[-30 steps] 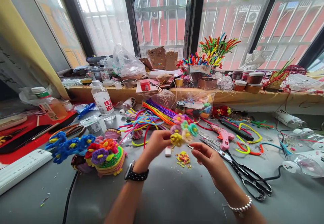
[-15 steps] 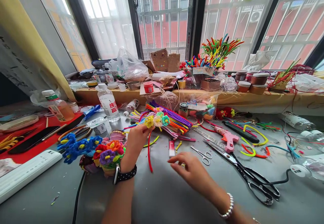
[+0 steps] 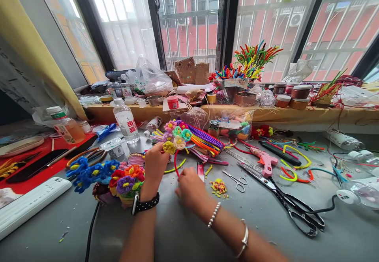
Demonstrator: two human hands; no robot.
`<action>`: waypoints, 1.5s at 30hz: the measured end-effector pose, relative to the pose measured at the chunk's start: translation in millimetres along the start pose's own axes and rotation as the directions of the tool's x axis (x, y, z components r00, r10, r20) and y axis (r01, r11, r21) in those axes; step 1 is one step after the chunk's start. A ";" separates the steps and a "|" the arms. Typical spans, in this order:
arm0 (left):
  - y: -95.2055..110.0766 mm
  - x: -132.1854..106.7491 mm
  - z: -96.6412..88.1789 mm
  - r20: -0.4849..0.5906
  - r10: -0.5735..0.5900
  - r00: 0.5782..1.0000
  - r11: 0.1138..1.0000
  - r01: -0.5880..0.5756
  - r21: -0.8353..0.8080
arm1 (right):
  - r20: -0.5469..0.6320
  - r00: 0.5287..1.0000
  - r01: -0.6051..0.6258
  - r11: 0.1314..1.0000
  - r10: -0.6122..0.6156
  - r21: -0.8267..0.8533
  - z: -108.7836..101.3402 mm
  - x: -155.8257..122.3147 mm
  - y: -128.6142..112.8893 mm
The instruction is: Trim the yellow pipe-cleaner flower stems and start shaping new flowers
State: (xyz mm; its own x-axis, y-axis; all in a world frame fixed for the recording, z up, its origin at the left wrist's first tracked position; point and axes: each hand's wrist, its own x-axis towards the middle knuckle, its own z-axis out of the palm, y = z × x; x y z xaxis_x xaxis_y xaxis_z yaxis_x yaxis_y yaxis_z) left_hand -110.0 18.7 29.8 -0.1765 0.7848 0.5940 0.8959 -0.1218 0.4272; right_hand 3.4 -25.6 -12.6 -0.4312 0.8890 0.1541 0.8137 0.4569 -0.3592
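Note:
My left hand (image 3: 154,163) is closed around the stems of a small bunch of pipe-cleaner flowers (image 3: 176,135), pink, yellow, teal and purple, held upright above the grey table (image 3: 189,230). My right hand (image 3: 189,187) sits just right of it, fingers curled at the lower end of a red pipe cleaner (image 3: 175,164) that hangs from the bunch. A pile of coloured pipe cleaners (image 3: 201,139) lies behind the flowers. A finished flower basket (image 3: 124,183) with blue, red and purple blooms stands left of my left wrist.
Small scissors (image 3: 237,180), large black scissors (image 3: 284,203), a pink glue gun (image 3: 265,161) and a heap of trimmings (image 3: 219,186) lie to the right. A water bottle (image 3: 126,120), a white power strip (image 3: 32,204) and a cluttered window sill (image 3: 266,114) surround the work area.
My left hand carried the flower bunch left and away from me. My right hand crossed leftward from the trimmings to the hanging red pipe cleaner.

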 end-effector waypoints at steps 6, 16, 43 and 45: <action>3.7 0.1 -0.2 -0.007 -0.019 1.000 0.997 0.018 -0.077 | -0.214 0.975 0.018 0.977 -0.065 -0.214 -39.9 2.9 58.2; 19.0 -7.1 11.6 0.429 -0.127 0.894 0.492 0.433 -0.756 | -0.353 0.935 0.058 0.992 -0.016 0.110 -49.1 3.8 80.1; 35.0 -19.1 15.9 0.117 0.317 0.941 0.811 -0.205 -0.547 | -0.425 0.900 0.102 0.906 0.092 0.412 -11.5 -35.3 73.0; 25.8 -13.7 11.7 -0.023 0.206 0.978 0.905 -0.199 -0.376 | -0.354 0.934 0.174 0.932 -0.054 0.318 -7.6 -32.6 60.6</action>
State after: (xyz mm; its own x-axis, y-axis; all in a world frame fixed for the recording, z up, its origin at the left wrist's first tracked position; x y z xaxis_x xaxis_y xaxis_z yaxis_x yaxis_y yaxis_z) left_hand -79.7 11.9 24.7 0.0026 0.7289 0.6846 0.6927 -0.4951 0.5245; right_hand 69.7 -26.7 -32.4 -0.3087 0.8160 0.4888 0.5588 0.5714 -0.6010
